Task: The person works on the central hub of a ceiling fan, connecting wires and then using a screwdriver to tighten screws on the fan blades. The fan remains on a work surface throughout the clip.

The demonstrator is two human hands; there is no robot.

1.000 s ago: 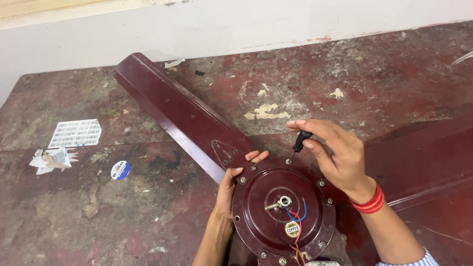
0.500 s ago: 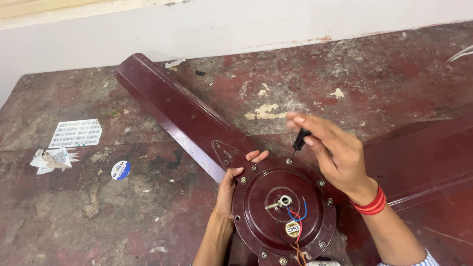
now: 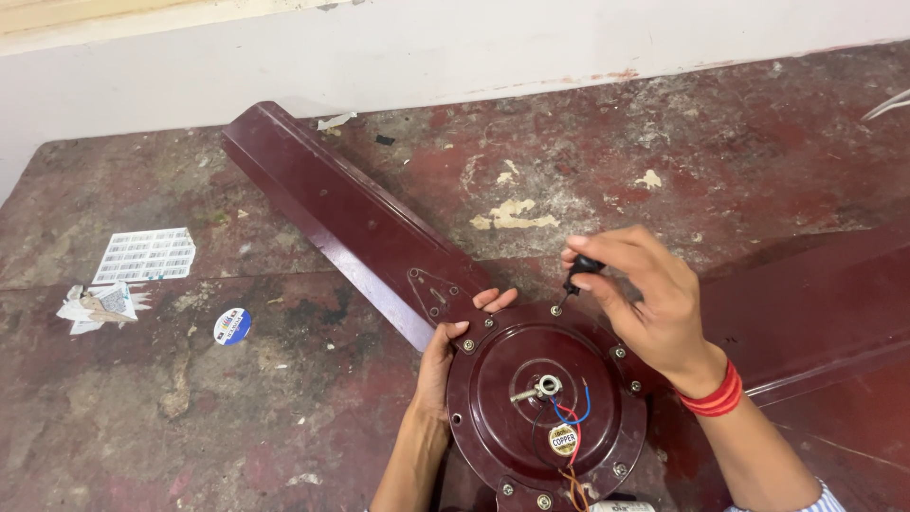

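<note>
A maroon ceiling fan lies on a worn red floor, its round motor housing facing up with a short shaft and red and blue wires at the centre. My left hand grips the housing's left rim, beside the bracket of the long blade. My right hand pinches a small black-handled screwdriver, its tip down at a screw on the housing's upper rim. A red thread band circles my right wrist.
A second fan blade stretches to the right. Paper scraps and a round sticker lie on the floor at left. A white wall runs along the far edge.
My right hand has shifted slightly and lowered the screwdriver tip onto the screw at the housing's top rim. My left hand has stayed put.
</note>
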